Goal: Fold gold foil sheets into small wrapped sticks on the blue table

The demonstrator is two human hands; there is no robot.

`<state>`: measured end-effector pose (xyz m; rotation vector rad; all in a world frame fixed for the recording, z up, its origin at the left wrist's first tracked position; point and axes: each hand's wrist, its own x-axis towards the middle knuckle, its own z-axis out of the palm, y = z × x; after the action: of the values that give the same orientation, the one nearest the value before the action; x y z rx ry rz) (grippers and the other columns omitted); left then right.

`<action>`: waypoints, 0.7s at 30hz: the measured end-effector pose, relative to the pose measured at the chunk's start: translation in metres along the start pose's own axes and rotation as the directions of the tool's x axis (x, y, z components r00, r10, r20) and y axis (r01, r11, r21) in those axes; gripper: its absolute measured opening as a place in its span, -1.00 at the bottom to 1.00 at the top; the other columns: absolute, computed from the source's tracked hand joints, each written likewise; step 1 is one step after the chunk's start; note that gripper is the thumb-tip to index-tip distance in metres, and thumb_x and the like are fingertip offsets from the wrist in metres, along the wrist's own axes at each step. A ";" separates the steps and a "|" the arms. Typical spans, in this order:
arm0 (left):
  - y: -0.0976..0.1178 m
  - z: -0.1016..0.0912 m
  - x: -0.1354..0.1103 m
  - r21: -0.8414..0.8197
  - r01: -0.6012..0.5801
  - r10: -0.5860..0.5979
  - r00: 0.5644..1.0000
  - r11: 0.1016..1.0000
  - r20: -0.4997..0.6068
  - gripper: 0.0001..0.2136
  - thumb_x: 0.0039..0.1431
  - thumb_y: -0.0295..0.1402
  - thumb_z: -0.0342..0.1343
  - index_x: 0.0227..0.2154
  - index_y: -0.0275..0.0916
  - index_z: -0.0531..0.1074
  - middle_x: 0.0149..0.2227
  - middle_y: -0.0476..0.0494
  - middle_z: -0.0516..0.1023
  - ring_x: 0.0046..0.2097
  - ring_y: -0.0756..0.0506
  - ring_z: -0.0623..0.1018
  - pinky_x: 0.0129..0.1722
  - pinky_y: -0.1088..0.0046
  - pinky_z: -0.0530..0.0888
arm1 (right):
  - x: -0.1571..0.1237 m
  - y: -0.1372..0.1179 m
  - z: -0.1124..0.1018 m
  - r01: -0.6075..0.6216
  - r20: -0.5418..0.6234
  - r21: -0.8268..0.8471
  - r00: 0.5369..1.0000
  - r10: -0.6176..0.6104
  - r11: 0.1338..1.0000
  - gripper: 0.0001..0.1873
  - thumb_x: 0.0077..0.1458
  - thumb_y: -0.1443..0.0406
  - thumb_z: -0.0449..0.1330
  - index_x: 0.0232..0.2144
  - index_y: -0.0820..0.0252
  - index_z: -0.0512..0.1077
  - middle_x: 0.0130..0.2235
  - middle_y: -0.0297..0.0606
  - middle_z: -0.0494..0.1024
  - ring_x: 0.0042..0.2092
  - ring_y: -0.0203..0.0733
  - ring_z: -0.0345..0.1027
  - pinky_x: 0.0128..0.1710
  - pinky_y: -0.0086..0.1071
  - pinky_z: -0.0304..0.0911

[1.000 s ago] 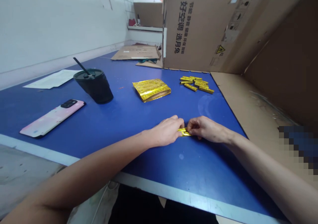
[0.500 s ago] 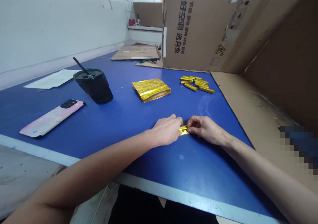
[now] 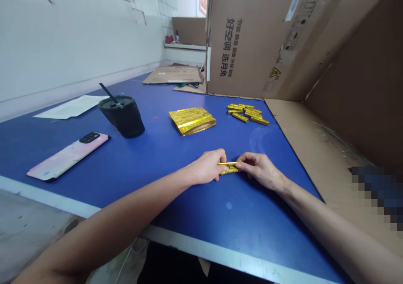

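Right in front of me the **gold foil strip** (image 3: 229,167) is being held just above the blue desk (image 3: 157,183), and both hands are closed on it: the left hand (image 3: 206,167) is pinching one end while the right hand (image 3: 260,171) is pinching the other between thumb and fingertips. It's looking super light and thin, soft enough to crease easily, and that shiny surface is probably a bit slippery, so I'd take it by the ends with the finger pads and not squeeze hard.

Just past the strip, a little pile of gold foil sticks (image 3: 247,113) is sitting toward the far corner, and a flat stack of gold foil sheets (image 3: 192,121) is lying to the left of those. Further left of the strip, a black lidded cup with a straw (image 3: 122,118) and a pink-cased phone (image 3: 67,157) are sitting on the desk. Way beyond it, a cardboard box (image 3: 248,40) is standing with printed Chinese text – "好空调 选月兔" – plus a yellow warning triangle (image 3: 275,72).
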<state>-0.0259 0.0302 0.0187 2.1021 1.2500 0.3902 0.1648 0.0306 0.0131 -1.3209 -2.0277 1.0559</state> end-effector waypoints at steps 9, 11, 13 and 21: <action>0.004 0.002 0.000 -0.387 -0.032 0.029 0.999 0.922 -0.014 -0.95 0.06 -0.42 -0.06 -0.42 -0.25 0.16 -0.55 0.06 0.39 -0.65 0.12 0.31 -0.67 0.63 0.23 | -0.003 -0.009 0.006 -0.054 0.077 0.326 0.997 0.031 0.944 -0.75 -0.06 0.15 0.16 -0.50 0.25 0.29 -0.60 -0.40 0.39 -0.68 -0.44 0.16 -0.69 -0.50 0.05; 0.004 0.001 0.000 -0.419 -0.040 0.043 0.999 0.907 -0.001 -0.94 0.06 -0.41 -0.05 -0.39 -0.27 0.21 -0.53 0.05 0.38 -0.64 0.13 0.29 -0.66 0.63 0.23 | -0.004 -0.009 0.007 -0.061 0.064 0.355 0.997 0.041 0.933 -0.75 -0.05 0.16 0.16 -0.53 0.24 0.28 -0.63 -0.41 0.39 -0.70 -0.44 0.15 -0.70 -0.51 0.04; 0.004 0.001 0.000 -0.440 -0.039 0.053 0.998 0.897 0.019 -0.91 0.05 -0.40 -0.01 -0.36 -0.29 0.26 -0.51 0.04 0.39 -0.63 0.14 0.30 -0.66 0.63 0.23 | -0.004 -0.008 0.007 -0.068 0.054 0.383 0.997 0.051 0.921 -0.76 -0.06 0.16 0.17 -0.54 0.24 0.29 -0.64 -0.42 0.40 -0.71 -0.44 0.15 -0.71 -0.51 0.04; 0.002 0.004 -0.001 -0.421 -0.081 0.062 0.996 0.903 -0.060 -0.92 0.02 -0.44 0.01 -0.38 -0.30 0.31 -0.53 0.05 0.39 -0.64 0.15 0.31 -0.67 0.66 0.22 | -0.004 -0.009 0.008 -0.102 0.093 0.508 0.994 0.063 0.855 -0.75 -0.07 0.18 0.19 -0.54 0.25 0.30 -0.65 -0.39 0.44 -0.72 -0.43 0.21 -0.71 -0.53 0.09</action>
<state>-0.0228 0.0269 0.0176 1.7737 1.0039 0.6809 0.1561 0.0224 0.0158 -1.0973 -1.5780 1.5707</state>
